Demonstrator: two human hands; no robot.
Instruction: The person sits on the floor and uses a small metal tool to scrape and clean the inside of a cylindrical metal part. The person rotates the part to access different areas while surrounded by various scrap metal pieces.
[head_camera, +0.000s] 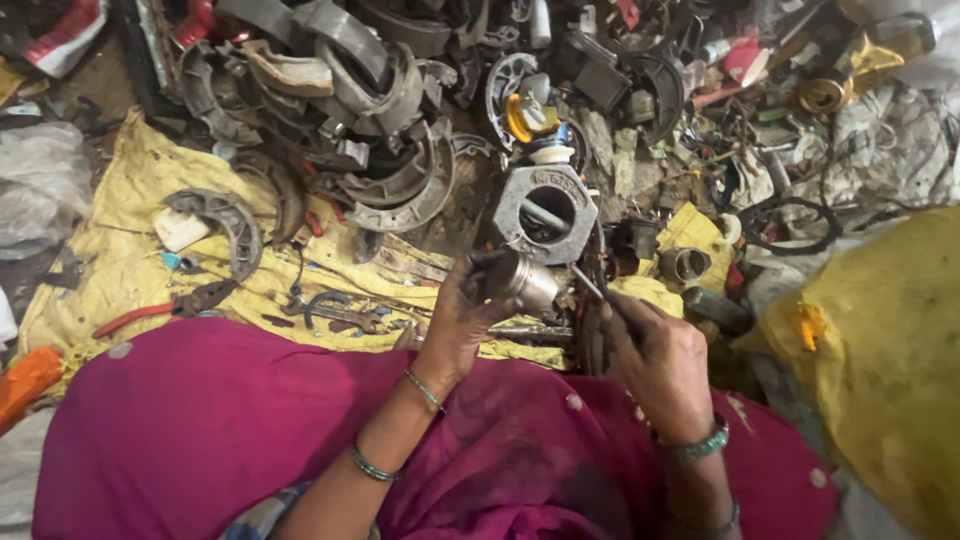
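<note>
Head view: left hand (462, 315) gripping small metal cylinder (528, 282) over lap, just below grey cylinder block (545, 212). Right hand (655, 360) closed on thin rod (590, 285), tip touching cylinder's edge. Brake shoes (400, 180) crowding beyond; yellow cloth (120, 260) left, sparsely covered.

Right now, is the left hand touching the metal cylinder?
Touching. The head view shows the left hand with its fingers wrapped around the metal cylinder, no gap visible.

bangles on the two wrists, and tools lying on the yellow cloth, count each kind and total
Bangles on left wrist: 2
Bangles on right wrist: 2, one at the frame edge
Red-handled pliers on yellow cloth: 1
Spanners on cloth: 1
Total: 6
</note>
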